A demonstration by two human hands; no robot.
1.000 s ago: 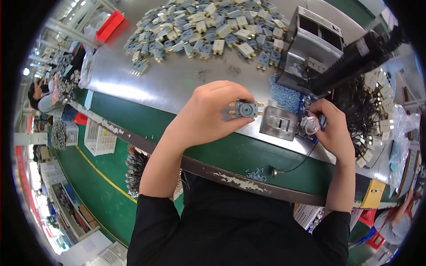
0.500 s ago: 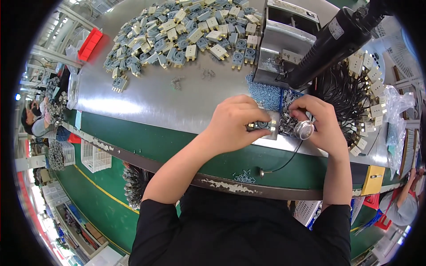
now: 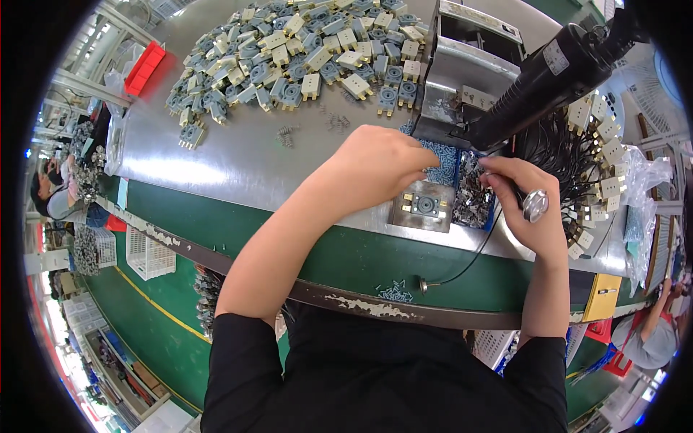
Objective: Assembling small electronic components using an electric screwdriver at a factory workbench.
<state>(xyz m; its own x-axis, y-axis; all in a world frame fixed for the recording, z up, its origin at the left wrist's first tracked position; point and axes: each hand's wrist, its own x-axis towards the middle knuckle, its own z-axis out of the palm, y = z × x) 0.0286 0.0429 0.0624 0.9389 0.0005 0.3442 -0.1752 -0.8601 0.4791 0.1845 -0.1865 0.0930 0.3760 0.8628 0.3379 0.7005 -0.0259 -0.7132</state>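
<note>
A grey socket-like housing with a round middle and brass-coloured contacts (image 3: 426, 206) lies in a metal fixture plate (image 3: 399, 219). My left hand (image 3: 382, 164) is over the heap of small blue screws (image 3: 446, 172), its thumb and fingertips drawn together at the heap's edge. What they pinch, if anything, is hidden. To the right, my right hand (image 3: 530, 202) has its thumb and index finger closed at the blue tray of small metal parts (image 3: 473, 202). What lies between those fingertips is too small to name. A round shiny metal piece (image 3: 535, 206) sits against this hand near the thumb.
Grey and cream housings (image 3: 303, 58) are heaped at the back. A black electric screwdriver (image 3: 538, 79) slants above the tray, beside a metal box (image 3: 462, 86). Black cables with cream plugs (image 3: 559, 159) lie at right. Loose screws (image 3: 395, 291) rest by the front edge.
My left hand has let go of the housing and moved up to the blue screws, uncovering the fixture. The right hand has shifted slightly right, with the round metal piece.
</note>
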